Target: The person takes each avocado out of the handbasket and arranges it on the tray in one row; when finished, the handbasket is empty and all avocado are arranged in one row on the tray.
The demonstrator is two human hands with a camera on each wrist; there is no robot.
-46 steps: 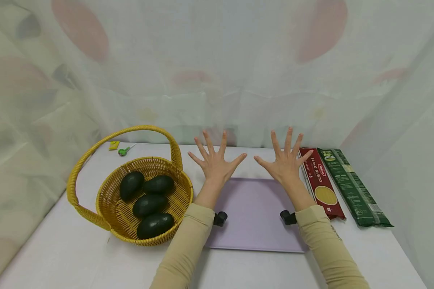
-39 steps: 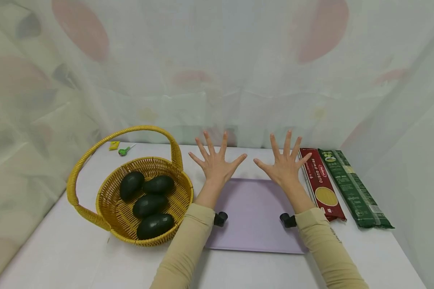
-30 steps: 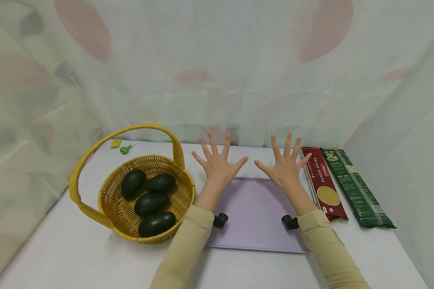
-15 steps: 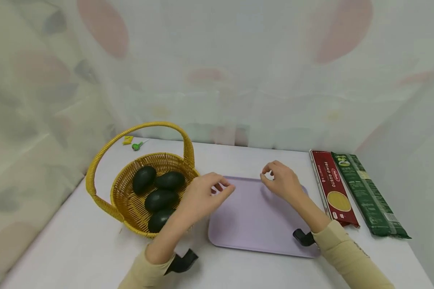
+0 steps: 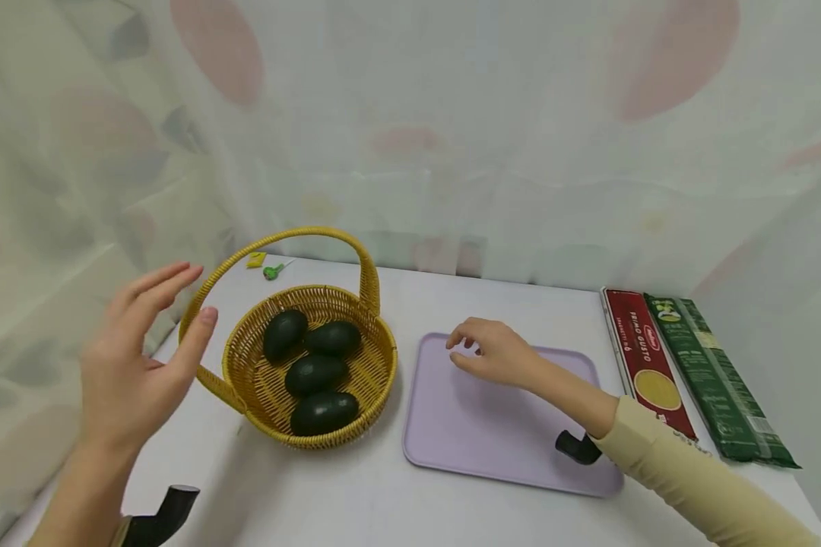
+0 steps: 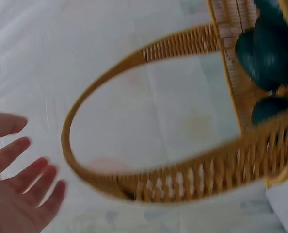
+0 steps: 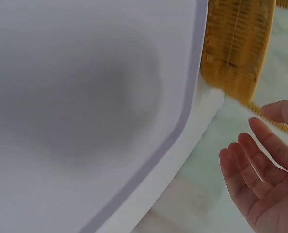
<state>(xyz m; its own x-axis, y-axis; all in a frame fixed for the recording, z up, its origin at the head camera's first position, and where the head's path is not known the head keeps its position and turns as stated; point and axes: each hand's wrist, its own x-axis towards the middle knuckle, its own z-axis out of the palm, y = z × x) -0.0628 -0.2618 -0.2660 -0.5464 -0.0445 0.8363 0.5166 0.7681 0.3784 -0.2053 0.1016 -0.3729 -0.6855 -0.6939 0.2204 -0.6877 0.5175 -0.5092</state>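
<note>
A yellow wicker basket (image 5: 378, 372) with a tall arched handle (image 5: 299, 232) holds several dark green avocados (image 5: 324, 414). My left hand (image 5: 130, 357) is raised at the basket's left, fingers apart and holding nothing. In the left wrist view its fingertips point toward the top of the handle arch (image 6: 65, 138), with a gap between. Over the upper left part of the lilac tray (image 5: 506, 444) hovers my right hand (image 5: 489, 351), fingers loosely bent around nothing. The right wrist view shows that hand (image 7: 270, 184) beyond the tray's edge (image 7: 187, 82), the basket (image 7: 236, 43) behind.
At the right lie a red spaghetti pack (image 5: 646, 361) and a green pack (image 5: 718, 380), side by side. Behind the basket are a small yellow packet (image 5: 256, 260) and a green lollipop (image 5: 272, 271). A patterned curtain (image 5: 492, 152) hangs along the table's back edge.
Both hands were spread side by side above the tray, then relaxed. The left hand has swung left past the basket; the right has moved lower and left. The view has turned slightly left.
</note>
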